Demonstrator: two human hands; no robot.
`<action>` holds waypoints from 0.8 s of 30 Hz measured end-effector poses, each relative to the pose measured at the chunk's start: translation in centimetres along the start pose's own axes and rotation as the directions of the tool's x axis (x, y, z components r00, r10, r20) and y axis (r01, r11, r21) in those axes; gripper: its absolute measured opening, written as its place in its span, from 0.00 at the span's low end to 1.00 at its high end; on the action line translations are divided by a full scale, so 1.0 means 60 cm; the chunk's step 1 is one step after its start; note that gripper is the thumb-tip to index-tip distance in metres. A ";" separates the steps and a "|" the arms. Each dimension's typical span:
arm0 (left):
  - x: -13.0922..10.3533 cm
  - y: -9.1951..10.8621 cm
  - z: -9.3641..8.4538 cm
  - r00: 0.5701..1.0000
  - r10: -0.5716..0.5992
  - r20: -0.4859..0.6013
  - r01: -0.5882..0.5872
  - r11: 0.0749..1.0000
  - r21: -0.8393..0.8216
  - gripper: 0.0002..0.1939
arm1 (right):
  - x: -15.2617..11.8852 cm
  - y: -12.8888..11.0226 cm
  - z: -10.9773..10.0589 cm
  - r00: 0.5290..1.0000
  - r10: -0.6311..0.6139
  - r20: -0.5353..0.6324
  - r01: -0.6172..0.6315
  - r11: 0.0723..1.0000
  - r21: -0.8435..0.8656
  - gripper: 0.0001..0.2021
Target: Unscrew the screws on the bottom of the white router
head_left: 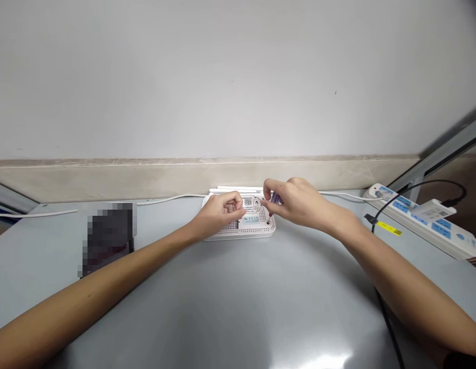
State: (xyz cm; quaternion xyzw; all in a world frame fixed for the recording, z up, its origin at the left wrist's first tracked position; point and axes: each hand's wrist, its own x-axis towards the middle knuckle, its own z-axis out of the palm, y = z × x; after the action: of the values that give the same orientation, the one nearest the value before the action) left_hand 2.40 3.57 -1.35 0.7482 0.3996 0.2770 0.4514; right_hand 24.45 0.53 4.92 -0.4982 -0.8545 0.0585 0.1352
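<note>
White vented router (256, 232) (w/ labels (251, 220)); R fingers (274, 208) grip screwdriver (275, 198); L fingers (233, 196): can't tell.

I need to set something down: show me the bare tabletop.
The widest bare patch of grey tabletop lies between the forearms, nearer than the white router. Another lies left of the pixelated dark object, beyond the left forearm. Crowded: at the router, where left hand and right hand are, and around the power strip.

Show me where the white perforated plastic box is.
In the head view, the white perforated plastic box lies mid-picture on the grey tabletop near the beige skirting, the left hand at its left side, the right hand at its right.
</note>
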 end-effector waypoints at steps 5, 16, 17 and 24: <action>0.001 0.000 -0.001 1.000 0.000 -0.009 0.000 1.000 0.019 0.13 | -0.002 -0.010 -0.004 1.000 0.008 -0.002 -0.008 1.000 -0.018 0.15; 0.003 0.003 -0.001 1.000 -0.004 0.012 0.005 0.999 -0.045 0.14 | 0.003 0.003 0.009 0.995 -0.065 0.074 -0.009 0.687 0.727 0.20; 0.004 0.000 -0.001 1.000 -0.007 0.011 0.007 0.999 -0.039 0.14 | 0.005 0.005 0.018 0.988 -0.106 0.115 -0.034 0.572 0.820 0.20; 0.003 -0.004 -0.002 1.000 -0.025 -0.003 0.025 1.000 0.008 0.14 | 0.015 0.003 0.091 0.992 -0.129 0.011 -0.014 -0.023 1.000 0.29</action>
State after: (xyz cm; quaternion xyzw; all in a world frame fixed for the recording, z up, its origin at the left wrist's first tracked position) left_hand 2.32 3.85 -1.50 0.7446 0.4109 0.2707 0.4511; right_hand 22.62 1.59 -0.21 -0.2127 -0.5811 0.6702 0.4098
